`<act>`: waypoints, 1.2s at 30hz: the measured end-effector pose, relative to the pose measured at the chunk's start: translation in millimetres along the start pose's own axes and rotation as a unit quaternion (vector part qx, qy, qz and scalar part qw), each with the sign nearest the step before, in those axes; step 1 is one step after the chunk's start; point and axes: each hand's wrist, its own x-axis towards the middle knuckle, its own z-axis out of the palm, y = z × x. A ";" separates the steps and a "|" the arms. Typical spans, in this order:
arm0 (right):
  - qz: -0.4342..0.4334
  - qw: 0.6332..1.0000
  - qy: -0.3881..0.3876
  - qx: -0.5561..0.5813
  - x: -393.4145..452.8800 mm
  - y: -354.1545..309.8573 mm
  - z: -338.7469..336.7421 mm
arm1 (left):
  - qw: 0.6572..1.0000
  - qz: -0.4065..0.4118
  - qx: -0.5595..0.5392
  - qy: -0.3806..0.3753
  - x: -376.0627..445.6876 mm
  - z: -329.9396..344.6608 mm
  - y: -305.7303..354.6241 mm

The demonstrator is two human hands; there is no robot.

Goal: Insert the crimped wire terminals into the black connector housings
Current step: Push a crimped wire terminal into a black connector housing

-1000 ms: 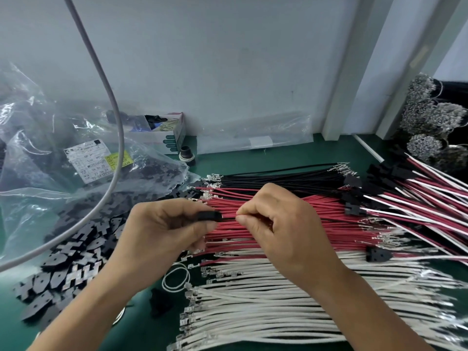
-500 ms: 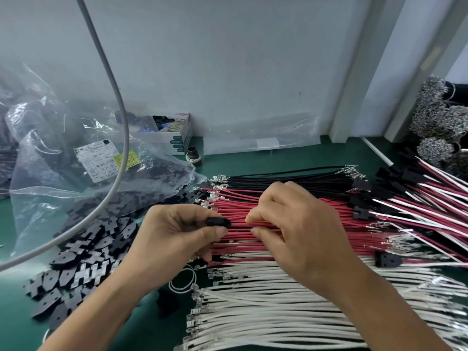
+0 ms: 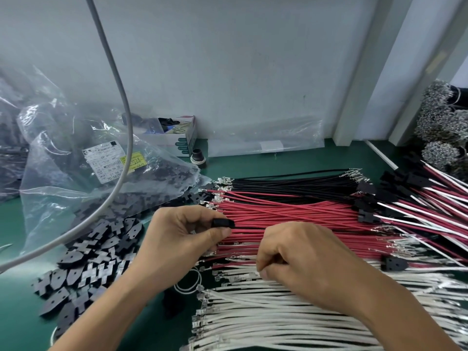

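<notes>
Bare green mat [image 3: 291, 162] behind wires [image 3: 291, 211]

I see a small black connector housing [image 3: 222, 223] pinched level just above the red crimped wires [image 3: 291, 214], near their terminal ends.

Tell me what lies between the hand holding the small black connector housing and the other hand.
In the head view, only red wires span the gap between the left hand, holding the housing, and the right hand.

Left hand [image 3: 182, 236] pinches a black housing [image 3: 222, 222]; right hand [image 3: 301, 262] curls over white wires [image 3: 278, 312].
</notes>
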 end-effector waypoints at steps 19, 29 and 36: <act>-0.004 0.981 0.149 0.125 4.1 7.8 -0.6 | 0.998 -0.020 -0.052 -0.004 0.6 -1.9 -0.5; -0.037 0.963 0.241 0.115 7.6 6.6 2.1 | 0.994 -0.055 -0.095 -0.016 0.7 -3.0 2.8; -0.064 0.960 0.249 0.115 11.1 4.8 9.7 | 0.991 -0.065 -0.112 -0.038 1.8 -4.0 0.5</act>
